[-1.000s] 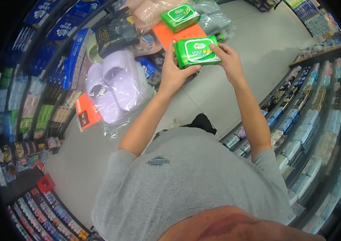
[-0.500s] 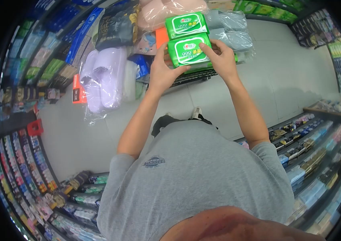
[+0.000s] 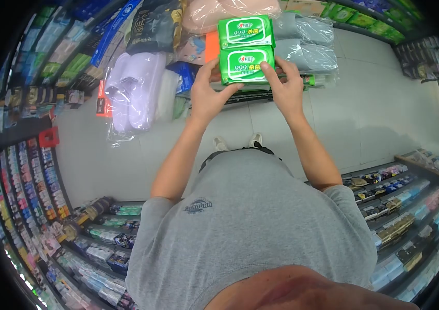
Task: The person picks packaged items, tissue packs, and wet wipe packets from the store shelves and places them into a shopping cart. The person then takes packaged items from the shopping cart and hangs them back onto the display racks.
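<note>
A green pack of wet wipes (image 3: 245,72) with a white label lies between my hands. My left hand (image 3: 210,93) grips its left side, thumb along the near edge. On the opposite side my right hand (image 3: 286,85) has its thumb on the pack's top right and its fingers around the side. Directly beyond lies a second green wipes pack (image 3: 244,30), its near edge meeting the first. Both packs rest on a heap of wrapped goods, and what supports them underneath is mostly hidden.
Lilac slippers (image 3: 139,90) in clear plastic hang at the heap's left. Grey wrapped slippers (image 3: 310,54) lie at its right, pink slippers (image 3: 230,13) behind, and a dark bag (image 3: 155,28) at the back left. Stocked shelves (image 3: 395,222) surround the grey floor (image 3: 333,124).
The nearer wipes pack has turned slightly and now sits squarer with the farther one. Both hands stay on it. The view has shifted a little, showing more of my shoes.
</note>
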`<state>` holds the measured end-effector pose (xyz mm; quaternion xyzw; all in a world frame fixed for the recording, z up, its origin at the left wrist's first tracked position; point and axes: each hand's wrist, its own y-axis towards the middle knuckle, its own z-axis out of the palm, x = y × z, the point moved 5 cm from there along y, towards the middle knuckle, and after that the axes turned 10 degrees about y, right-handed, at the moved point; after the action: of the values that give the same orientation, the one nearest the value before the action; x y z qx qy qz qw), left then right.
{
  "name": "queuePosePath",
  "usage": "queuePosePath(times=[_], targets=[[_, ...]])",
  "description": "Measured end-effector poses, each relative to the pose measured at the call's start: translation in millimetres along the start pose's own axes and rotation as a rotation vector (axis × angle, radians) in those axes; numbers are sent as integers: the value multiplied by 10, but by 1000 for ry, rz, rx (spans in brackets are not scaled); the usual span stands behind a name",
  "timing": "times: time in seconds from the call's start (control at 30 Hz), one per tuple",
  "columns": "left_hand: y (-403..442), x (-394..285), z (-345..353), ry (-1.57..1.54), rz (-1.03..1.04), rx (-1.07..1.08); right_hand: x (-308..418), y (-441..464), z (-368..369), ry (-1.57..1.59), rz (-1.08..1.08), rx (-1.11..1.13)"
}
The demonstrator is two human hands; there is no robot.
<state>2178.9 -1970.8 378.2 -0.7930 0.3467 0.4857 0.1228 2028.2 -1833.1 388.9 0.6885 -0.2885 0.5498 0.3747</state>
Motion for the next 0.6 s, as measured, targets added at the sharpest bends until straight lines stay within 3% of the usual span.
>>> queuePosePath(times=[0.07, 0.6], targets=[[-32, -89, -27, 195, 188, -82, -2, -29, 11, 9, -33, -23], [-112, -181, -74, 275, 231, -81, 11, -269, 3, 8, -100, -52]])
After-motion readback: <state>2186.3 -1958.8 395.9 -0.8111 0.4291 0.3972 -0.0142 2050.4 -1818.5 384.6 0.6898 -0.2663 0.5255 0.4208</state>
